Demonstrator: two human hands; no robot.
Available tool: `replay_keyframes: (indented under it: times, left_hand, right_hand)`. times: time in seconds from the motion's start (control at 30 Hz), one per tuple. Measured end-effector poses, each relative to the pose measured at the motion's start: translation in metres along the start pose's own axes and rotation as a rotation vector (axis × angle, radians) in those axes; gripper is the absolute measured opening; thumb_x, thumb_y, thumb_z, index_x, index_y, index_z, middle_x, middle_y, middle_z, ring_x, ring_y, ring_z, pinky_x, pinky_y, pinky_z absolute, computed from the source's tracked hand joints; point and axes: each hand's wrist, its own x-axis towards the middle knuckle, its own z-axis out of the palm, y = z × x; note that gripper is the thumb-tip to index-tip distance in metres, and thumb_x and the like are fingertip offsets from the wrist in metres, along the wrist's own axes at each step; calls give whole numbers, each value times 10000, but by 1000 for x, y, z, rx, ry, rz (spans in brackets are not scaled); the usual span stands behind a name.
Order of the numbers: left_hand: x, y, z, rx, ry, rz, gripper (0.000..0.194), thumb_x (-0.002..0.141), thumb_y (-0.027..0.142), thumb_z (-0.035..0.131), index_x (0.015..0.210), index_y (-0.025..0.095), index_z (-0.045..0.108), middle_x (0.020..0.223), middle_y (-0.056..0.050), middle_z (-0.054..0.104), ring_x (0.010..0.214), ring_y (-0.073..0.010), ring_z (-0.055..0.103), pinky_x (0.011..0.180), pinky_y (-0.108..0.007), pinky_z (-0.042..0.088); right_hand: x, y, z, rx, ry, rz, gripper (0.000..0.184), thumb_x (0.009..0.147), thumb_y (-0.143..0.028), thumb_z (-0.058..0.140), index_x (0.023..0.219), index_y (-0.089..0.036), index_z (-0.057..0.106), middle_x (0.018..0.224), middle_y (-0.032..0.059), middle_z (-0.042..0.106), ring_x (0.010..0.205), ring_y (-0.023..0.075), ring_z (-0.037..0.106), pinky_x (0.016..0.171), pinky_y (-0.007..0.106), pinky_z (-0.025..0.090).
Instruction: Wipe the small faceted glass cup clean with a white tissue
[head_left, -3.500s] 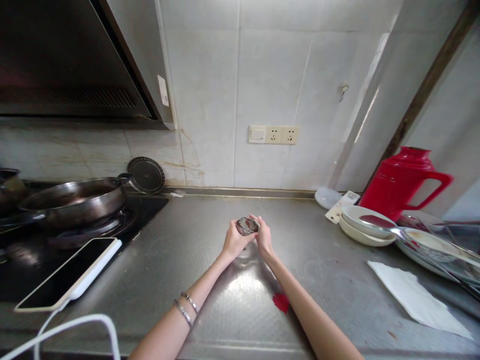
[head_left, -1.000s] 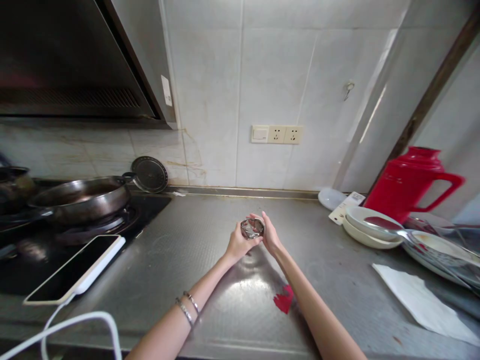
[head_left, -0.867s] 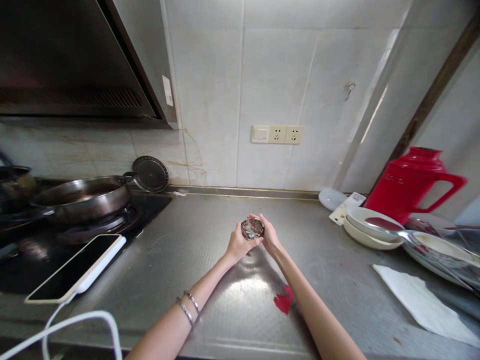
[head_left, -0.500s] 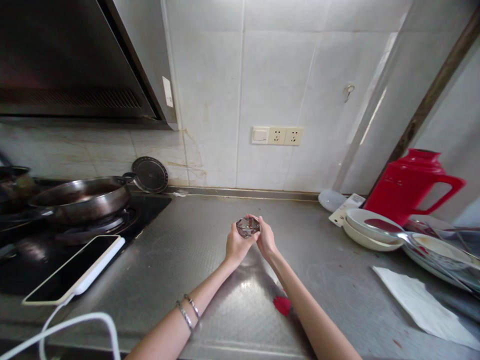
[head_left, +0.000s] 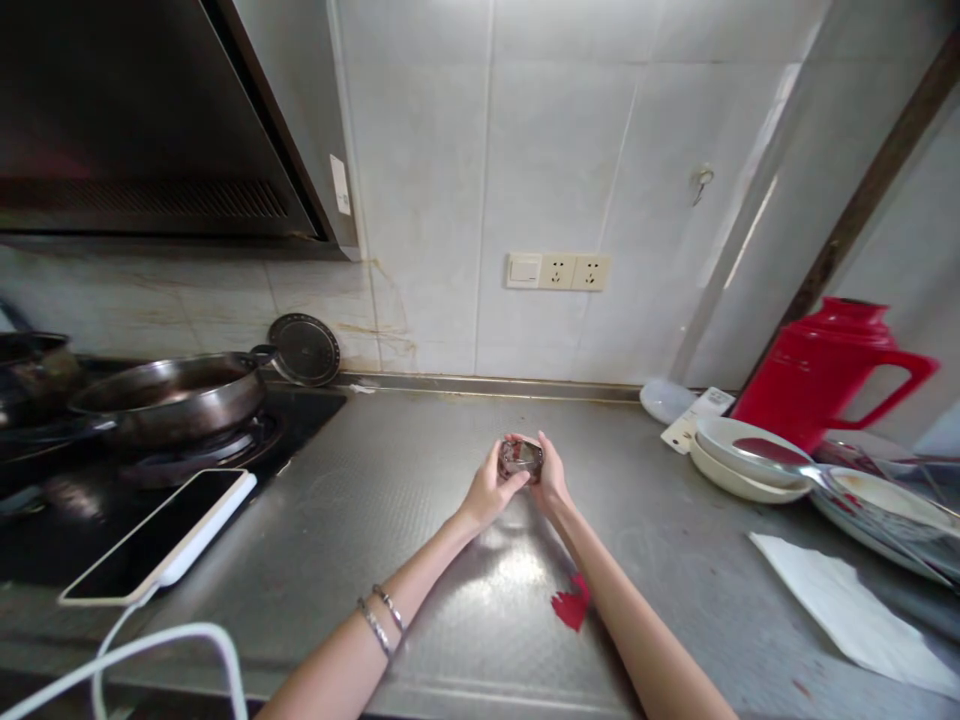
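Both my hands are cupped around a small round glassy object (head_left: 520, 458) with a dark, faceted look and reddish patches; its exact kind is hard to make out. My left hand (head_left: 489, 496) grips it from the left, with the thumb across the near side. From the right, my right hand (head_left: 551, 476) closes on it, and some of its fingers are hidden behind the object. They are above the middle of the steel counter (head_left: 420, 450). A jagged red scrap (head_left: 571, 604) lies on the counter beside my right forearm.
On the left are a steel pan (head_left: 176, 405) on the stove and a phone (head_left: 161, 535) with a white cable. To the right stand a red thermos jug (head_left: 817, 370), stacked bowls (head_left: 742, 465), plates (head_left: 885, 520) and a white paper napkin (head_left: 847, 605).
Both hands have shifted slightly right with the object, which now appears tilted differently. More of the red scrap shows beside my right forearm. The view has moved a little.
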Motion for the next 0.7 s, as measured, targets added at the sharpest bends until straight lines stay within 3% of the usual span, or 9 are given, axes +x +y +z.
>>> replay_keyframes:
  times: [0.17, 0.33, 0.53, 0.7]
  left_hand:
    - [7, 5, -4, -13, 117, 18, 832, 587, 283, 813, 1305, 114, 429, 1285, -178, 551, 1186, -287, 529, 1044, -430, 393]
    - [6, 7, -6, 85, 148, 87, 894, 583, 292, 813, 1344, 122, 376, 1313, -186, 525, 1185, -276, 534, 1030, -420, 411]
    - [-2, 5, 0, 334, 341, 155, 719, 612, 258, 781, 1251, 154, 469, 1230, -156, 584, 1160, -280, 545, 1002, -437, 416]
    - [-4, 9, 1, 327, 398, 192, 616, 601, 231, 783, 1130, 173, 473, 1091, -112, 612, 1036, -241, 593, 924, -398, 457]
  right_hand:
    - [-1, 4, 3, -25, -1, -5, 380, 716, -501, 553, 740, -159, 717, 732, 67, 735, 656, 228, 673, 561, 300, 497]
    - [4, 11, 5, -34, 54, -70, 407, 688, -536, 565, 766, -164, 710, 739, 49, 734, 681, 223, 668, 579, 292, 489]
    - [8, 23, 6, -33, 40, -155, 395, 715, -541, 546, 805, -189, 700, 793, 20, 732, 783, 205, 661, 766, 314, 502]
    - [1, 27, 10, -58, -18, -157, 406, 736, -555, 548, 875, -200, 688, 871, 23, 729, 864, 213, 656, 830, 324, 491]
